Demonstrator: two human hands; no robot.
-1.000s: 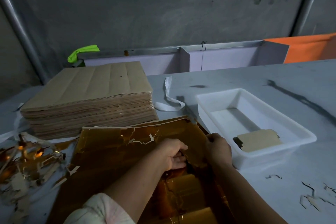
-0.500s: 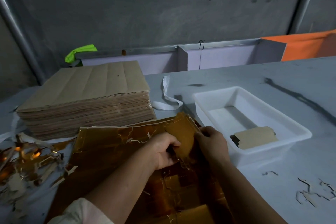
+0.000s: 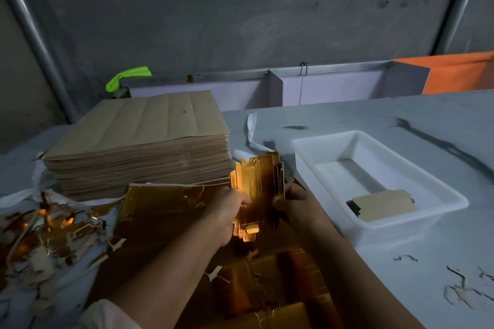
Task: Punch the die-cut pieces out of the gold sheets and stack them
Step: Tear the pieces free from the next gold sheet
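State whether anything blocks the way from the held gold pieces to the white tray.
Nothing visible does. The left hand and right hand hold the pieces just left of the tray; only its rim lies between.

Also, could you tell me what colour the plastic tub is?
The tub is white, clearest in the head view.
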